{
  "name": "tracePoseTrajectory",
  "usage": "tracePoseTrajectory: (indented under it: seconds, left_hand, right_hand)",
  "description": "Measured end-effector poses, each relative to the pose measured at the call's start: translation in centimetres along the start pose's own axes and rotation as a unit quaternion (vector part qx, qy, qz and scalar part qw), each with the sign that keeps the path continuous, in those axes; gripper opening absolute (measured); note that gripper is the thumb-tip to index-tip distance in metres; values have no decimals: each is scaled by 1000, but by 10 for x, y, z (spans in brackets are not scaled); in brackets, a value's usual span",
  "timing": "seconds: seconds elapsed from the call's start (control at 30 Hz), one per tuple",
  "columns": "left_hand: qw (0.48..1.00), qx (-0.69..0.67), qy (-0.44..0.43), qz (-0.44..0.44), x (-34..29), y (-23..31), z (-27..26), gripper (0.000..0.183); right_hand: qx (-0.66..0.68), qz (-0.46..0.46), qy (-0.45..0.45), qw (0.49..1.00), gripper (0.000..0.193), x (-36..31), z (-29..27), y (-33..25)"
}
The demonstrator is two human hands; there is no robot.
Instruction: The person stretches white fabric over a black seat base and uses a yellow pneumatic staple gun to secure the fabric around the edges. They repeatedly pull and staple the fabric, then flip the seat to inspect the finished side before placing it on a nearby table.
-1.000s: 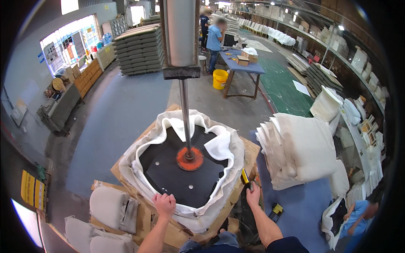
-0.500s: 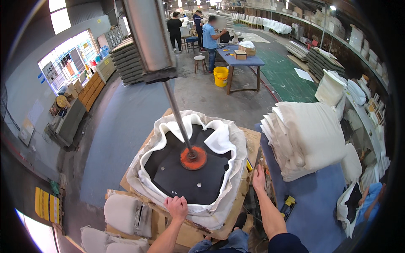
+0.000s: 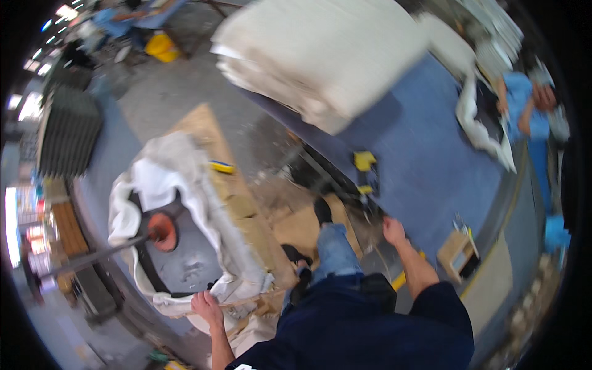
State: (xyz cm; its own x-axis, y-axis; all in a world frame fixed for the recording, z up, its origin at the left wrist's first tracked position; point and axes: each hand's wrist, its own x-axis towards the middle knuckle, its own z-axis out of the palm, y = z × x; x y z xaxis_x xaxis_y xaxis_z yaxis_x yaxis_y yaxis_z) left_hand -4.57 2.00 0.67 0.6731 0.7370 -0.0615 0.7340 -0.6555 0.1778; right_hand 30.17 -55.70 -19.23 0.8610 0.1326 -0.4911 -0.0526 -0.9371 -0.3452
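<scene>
My left hand [image 3: 206, 305] grips the near edge of a white fabric cover [image 3: 185, 185] that is draped around a dark round panel [image 3: 185, 265]. An orange disc [image 3: 163, 229] presses on the panel's middle, at the end of a metal rod [image 3: 92, 256]. The panel lies on a wooden board [image 3: 231, 197]. My right hand [image 3: 393, 229] hangs free to the right, close to the edge of a blue table [image 3: 419, 154]; blur hides its fingers. My jeans leg and black shoe [image 3: 322, 209] stand between the board and the table.
A tall stack of white cushion covers [image 3: 320, 55] lies on the blue table, with a yellow tool [image 3: 365, 161] near its edge. A small yellow-blue tool [image 3: 222, 166] rests on the board. A person in blue [image 3: 521, 105] works at the right. A cardboard box [image 3: 456, 253] sits by the table.
The view has swung and tilted sharply to the right and is blurred. My right hand has left the board's edge and moved toward the blue table. My left hand stays on the cover's edge.
</scene>
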Motion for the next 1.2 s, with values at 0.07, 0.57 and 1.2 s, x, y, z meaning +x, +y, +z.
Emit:
tracePoseTrajectory:
  seconds: [0.07, 0.57, 1.2]
  left_hand:
    - [994, 14, -106, 37, 3, 22, -27, 41]
    - [956, 131, -230, 130, 79, 12, -64, 34]
    - [912, -101, -186, 351, 90, -27, -32, 24]
  right_hand:
    - [63, 64, 32, 995, 29, -2, 3, 14]
    - [122, 202, 143, 961, 107, 201, 41, -155]
    - [275, 10, 34, 961, 72, -115, -71, -252]
